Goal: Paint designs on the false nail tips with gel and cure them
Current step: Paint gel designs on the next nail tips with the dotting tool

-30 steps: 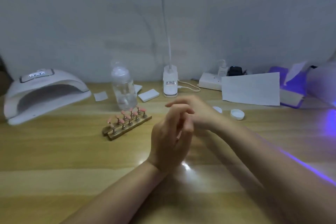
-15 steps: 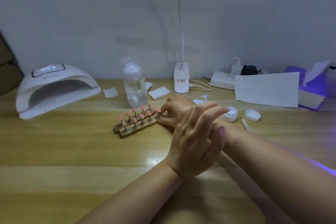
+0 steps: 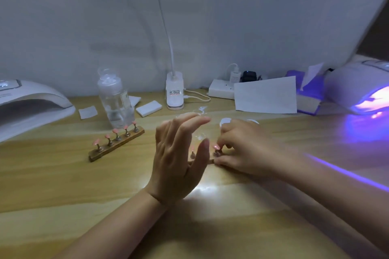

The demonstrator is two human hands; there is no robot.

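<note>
One wooden holder strip with several pink nail tips on metal pegs lies left of centre on the table. A second holder strip sits at centre, mostly hidden by my hands. My right hand grips its right end, fingers curled by a pink tip. In front of that strip my left hand is raised on edge, fingers straight, holding nothing. A white curing lamp stands at far left, unlit. A second curing lamp at far right glows violet.
A clear liquid bottle stands behind the left strip, with white pads beside it. A desk lamp base, power strip, paper sheet and purple tissue box line the back. White jar lids lie behind my right hand.
My right hand has drawn one holder strip away from the pair, rightward to the table's centre. My left hand has opened wider. The view has swung right, showing the lit lamp.
</note>
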